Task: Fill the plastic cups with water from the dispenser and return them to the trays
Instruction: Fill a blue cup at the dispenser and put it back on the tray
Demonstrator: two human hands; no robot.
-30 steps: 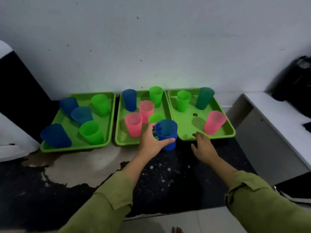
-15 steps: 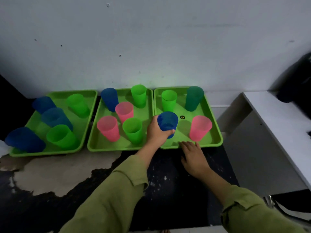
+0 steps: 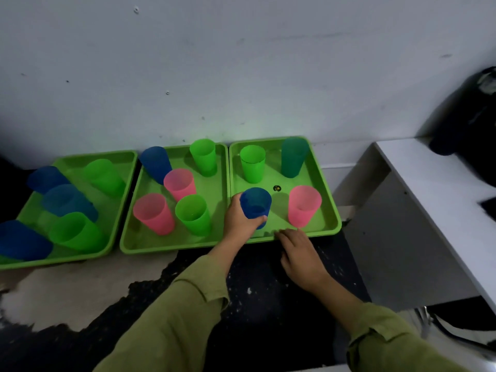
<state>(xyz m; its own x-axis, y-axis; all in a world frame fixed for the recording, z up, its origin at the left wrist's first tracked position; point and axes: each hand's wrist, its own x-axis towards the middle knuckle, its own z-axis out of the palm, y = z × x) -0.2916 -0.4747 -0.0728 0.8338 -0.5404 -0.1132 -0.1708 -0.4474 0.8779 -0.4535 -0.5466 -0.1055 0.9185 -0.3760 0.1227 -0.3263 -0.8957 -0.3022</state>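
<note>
**Left hand gripping the translucent blue plastic cup (image 3: 255, 204) inside the rightmost glossy green plastic tray (image 3: 326, 183).**
Your left hand (image 3: 237, 221) curls its fingers around the cup's smooth, tapered wall, thumb across the near side. The cup stands upright, mouth up and long axis vertical, in the tray's near-left part. Your right hand (image 3: 300, 255) lies relaxed and loosely spread over the dark speckled surface (image 3: 263, 304), fingertips at the tray's near rim.

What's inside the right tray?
Green cup, teal cup, pink cup, small dark spot, blue cup gripped by the left hand. The hand hides whether it's set down.
</note>
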